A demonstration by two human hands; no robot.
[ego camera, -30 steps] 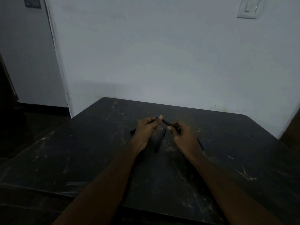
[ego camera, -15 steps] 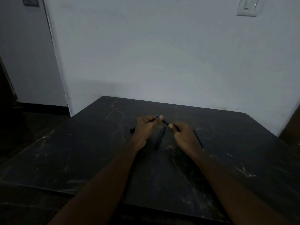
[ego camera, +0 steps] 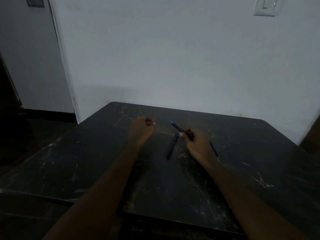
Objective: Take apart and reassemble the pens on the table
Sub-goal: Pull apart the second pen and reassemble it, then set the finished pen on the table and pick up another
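My right hand [ego camera: 196, 143] is shut on a dark pen [ego camera: 177, 127], which sticks out up and to the left and shows a blue end. My left hand [ego camera: 143, 126] hovers apart to the left with its fingers curled shut; I cannot see anything inside it. A second dark pen [ego camera: 172, 146] lies on the black table [ego camera: 107, 158] between my hands. A thin blue rod [ego camera: 214, 150], like a refill, lies just right of my right hand, partly hidden by it.
The scratched black table stands against a white wall [ego camera: 173, 58]. Its left edge drops to a dark floor [ego camera: 34, 132] beside a door frame. A brown object [ego camera: 311, 135] shows at the right edge. The light is dim.
My left hand has let go of the pen's far end and moved away to the left, fingers shut. My right hand keeps the pen, its blue end now free.
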